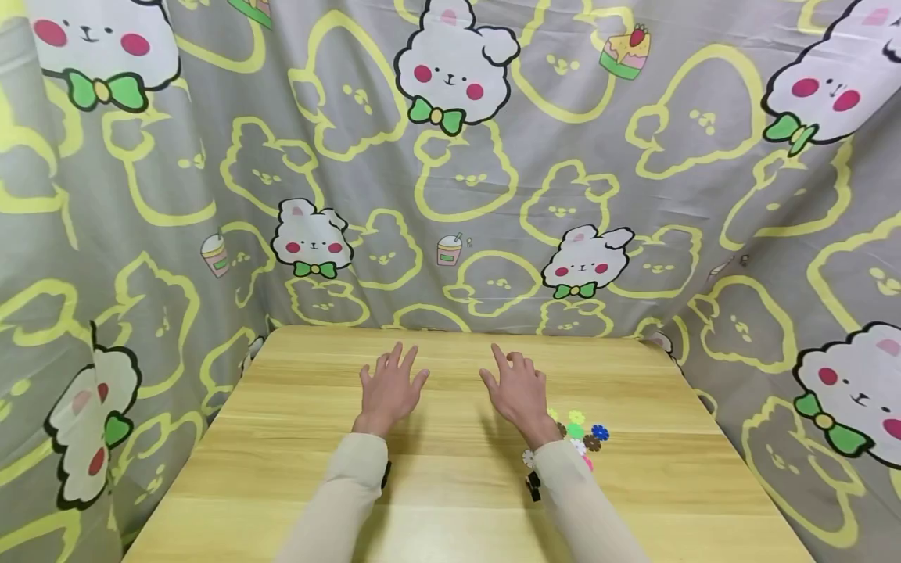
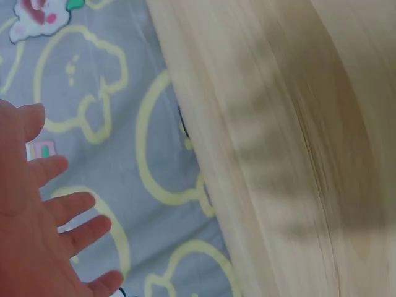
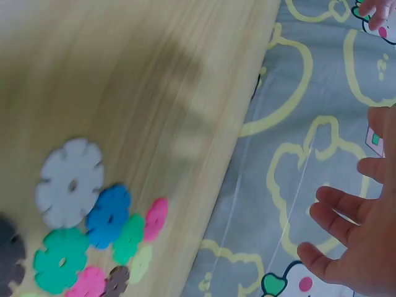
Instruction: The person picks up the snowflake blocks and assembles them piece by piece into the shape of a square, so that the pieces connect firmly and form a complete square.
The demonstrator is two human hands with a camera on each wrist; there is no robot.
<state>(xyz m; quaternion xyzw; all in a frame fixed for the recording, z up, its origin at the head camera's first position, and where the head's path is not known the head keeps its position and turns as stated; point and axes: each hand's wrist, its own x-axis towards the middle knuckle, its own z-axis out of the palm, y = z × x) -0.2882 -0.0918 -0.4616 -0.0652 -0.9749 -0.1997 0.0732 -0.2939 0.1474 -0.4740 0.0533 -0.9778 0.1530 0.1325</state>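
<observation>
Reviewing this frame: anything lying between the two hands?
Nothing; in the head view, only bare tabletop shows between the left hand and right hand. Flower-shaped discs show on both sides of the right wrist.

Between the left sleeve [image 1: 345,485] and the right sleeve [image 1: 580,493], the counter [image 1: 454,453] leaves passage; flower discs [image 1: 576,431] obstruct rightward, the curtain [image 1: 468,203] beyond.

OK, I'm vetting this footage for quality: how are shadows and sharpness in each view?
Head view: fairly crisp print on the curtain, soft shadows on the table inward of the left hand and right hand; left wrist view: soft-edged shadow with finger-like bands across the table; right wrist view: soft-edged flower-shaped discs, blurry shadow on the table.
</observation>
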